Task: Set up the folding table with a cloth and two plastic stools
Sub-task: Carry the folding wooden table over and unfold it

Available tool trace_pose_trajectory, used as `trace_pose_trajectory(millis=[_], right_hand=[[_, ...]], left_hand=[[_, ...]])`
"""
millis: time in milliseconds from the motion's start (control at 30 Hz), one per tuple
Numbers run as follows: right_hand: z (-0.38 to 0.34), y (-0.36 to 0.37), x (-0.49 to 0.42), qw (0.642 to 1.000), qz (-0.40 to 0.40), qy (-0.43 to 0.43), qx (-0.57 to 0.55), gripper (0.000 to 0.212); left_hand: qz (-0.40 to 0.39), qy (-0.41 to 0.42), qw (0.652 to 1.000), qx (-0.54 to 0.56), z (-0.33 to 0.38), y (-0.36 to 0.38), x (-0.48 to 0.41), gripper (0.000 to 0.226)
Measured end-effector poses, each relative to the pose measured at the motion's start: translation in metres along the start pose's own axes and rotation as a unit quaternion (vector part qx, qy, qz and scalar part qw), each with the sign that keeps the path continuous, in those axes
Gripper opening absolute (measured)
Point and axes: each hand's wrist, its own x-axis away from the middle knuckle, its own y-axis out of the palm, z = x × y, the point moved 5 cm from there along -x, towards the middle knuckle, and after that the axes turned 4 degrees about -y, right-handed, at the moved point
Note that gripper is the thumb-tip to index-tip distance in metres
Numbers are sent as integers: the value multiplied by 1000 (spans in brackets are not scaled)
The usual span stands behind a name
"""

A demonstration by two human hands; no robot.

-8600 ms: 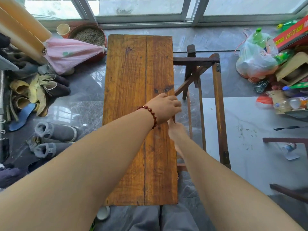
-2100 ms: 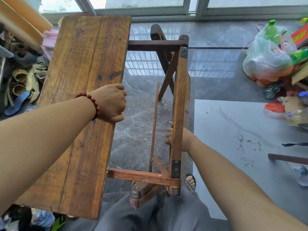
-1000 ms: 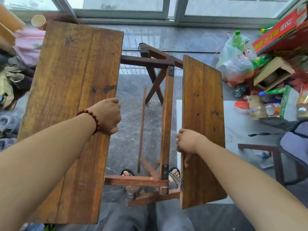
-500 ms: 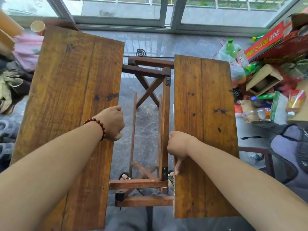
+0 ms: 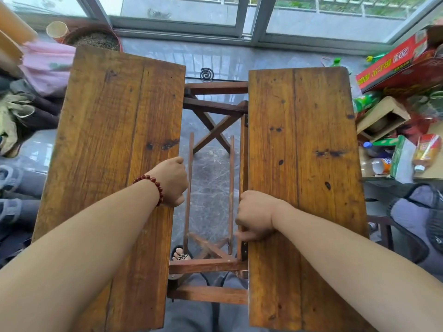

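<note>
Over the crossed frame (image 5: 212, 127), our left hand (image 5: 171, 182) clenches the left leaf (image 5: 107, 152), our right hand (image 5: 255, 215) the right leaf (image 5: 306, 140); we should level both evenly.

Grey veined marble floor (image 5: 211, 178) is seen, glossy with daylight let in through grey-framed sliding glass doors (image 5: 247, 17) along the far side. A mosquito coil (image 5: 207, 74) is laid near them. Shoes (image 5: 9, 178) and pink cloth (image 5: 48, 65) are piled left; red carton (image 5: 393, 65), green bottle (image 5: 366, 101) and open cardboard box (image 5: 383, 116) are heaped right
</note>
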Motion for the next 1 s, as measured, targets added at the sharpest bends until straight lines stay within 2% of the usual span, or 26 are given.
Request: trace_pose_trajectory(millis=[233, 500, 1000], right_hand=[[-3, -1, -30, 1000, 27, 5, -13, 41], [0, 12, -49, 1000, 21, 4, -9, 41], [-10, 11, -93, 998, 1, -56, 7, 40]], left_hand=[[17, 5, 1000, 9, 4, 3, -5, 49], [12, 1, 1000, 27, 1, 25, -8, 50], [36, 18, 997, 60, 21, 42, -26, 51]])
